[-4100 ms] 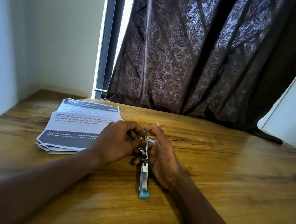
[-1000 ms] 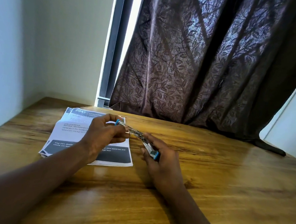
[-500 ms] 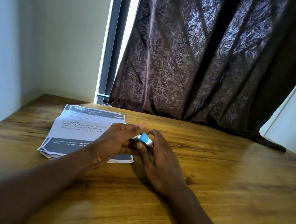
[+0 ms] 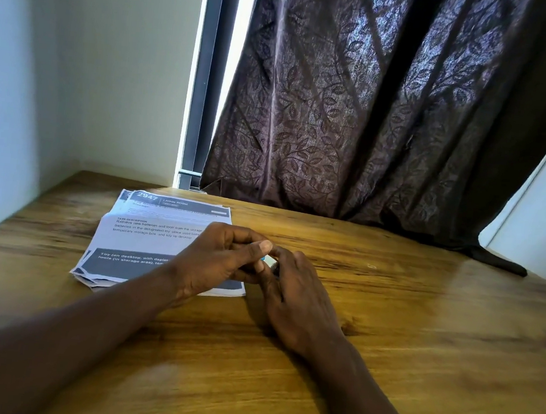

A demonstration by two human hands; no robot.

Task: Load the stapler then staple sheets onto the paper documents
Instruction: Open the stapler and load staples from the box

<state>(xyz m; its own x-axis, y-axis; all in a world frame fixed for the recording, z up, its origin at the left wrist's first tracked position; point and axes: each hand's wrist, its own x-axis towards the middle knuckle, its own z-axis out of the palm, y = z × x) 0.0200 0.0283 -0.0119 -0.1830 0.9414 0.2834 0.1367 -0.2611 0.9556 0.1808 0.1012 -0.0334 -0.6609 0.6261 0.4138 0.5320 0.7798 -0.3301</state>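
Note:
A small metal stapler with blue ends (image 4: 268, 261) is almost fully hidden between my two hands; only a sliver of blue and silver shows. My left hand (image 4: 216, 261) curls over it from the left, thumb on top. From the right, my right hand (image 4: 293, 292) wraps its fingers around the stapler. Both hands hover just above the wooden table (image 4: 419, 337). A stack of printed paper documents (image 4: 148, 241) lies flat on the table to the left, its right part covered by my left hand.
A dark patterned curtain (image 4: 373, 116) hangs behind the table's far edge, its tail resting on the wood at the right. A white wall (image 4: 78, 71) closes the left side. A pale surface shows at the bottom right corner.
A second ago the stapler was stretched open between my hands above the papers. Now both hands have come together and closed around it, hiding nearly all of it.

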